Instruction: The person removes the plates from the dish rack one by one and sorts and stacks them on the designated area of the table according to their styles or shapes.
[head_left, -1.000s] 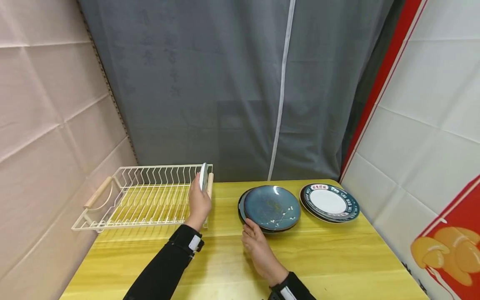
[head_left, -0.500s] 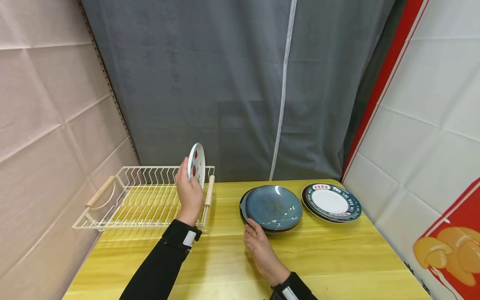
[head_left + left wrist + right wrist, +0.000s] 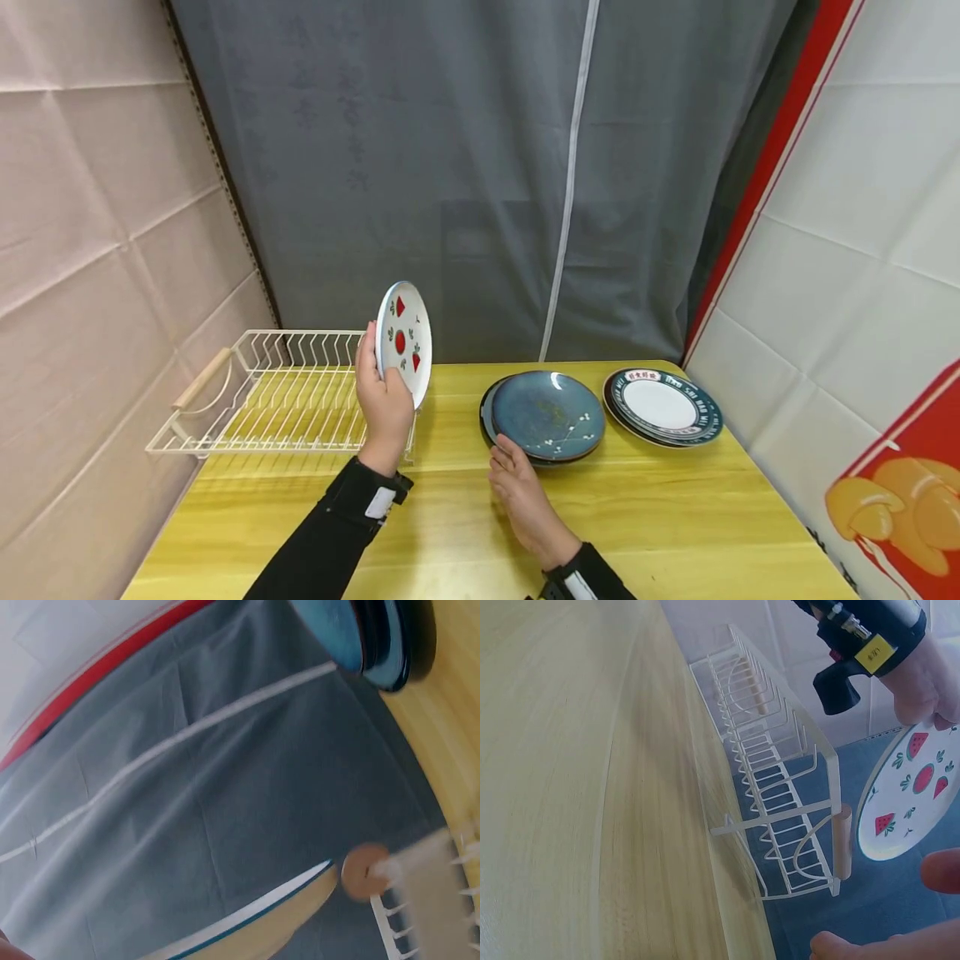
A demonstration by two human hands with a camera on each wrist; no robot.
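My left hand [image 3: 386, 412] grips a small white plate [image 3: 405, 342] by its lower left edge, thumb on the printed face. The plate stands nearly upright, above the right end of a white wire dish rack [image 3: 247, 453]. Its red fruit and green leaf pattern also shows in the right wrist view, where the plate [image 3: 911, 791] is beside the rack's wooden handle [image 3: 842, 841]. My right hand [image 3: 525, 500] is open, its fingertips right at the front left rim of a glossy blue plate [image 3: 543, 412] with a white blossom sprig.
The blue plate tops a small stack with a dark-rimmed plate [image 3: 486, 421] below. To its right lies another stack, topped by a white plate with a dark green lettered rim [image 3: 701, 412]. A grey curtain [image 3: 487, 208] hangs behind the wooden table [image 3: 450, 533].
My left hand has lifted the white plate from low at the rack's right end and turned its printed face into view. The right hand has stayed beside the blue plate.
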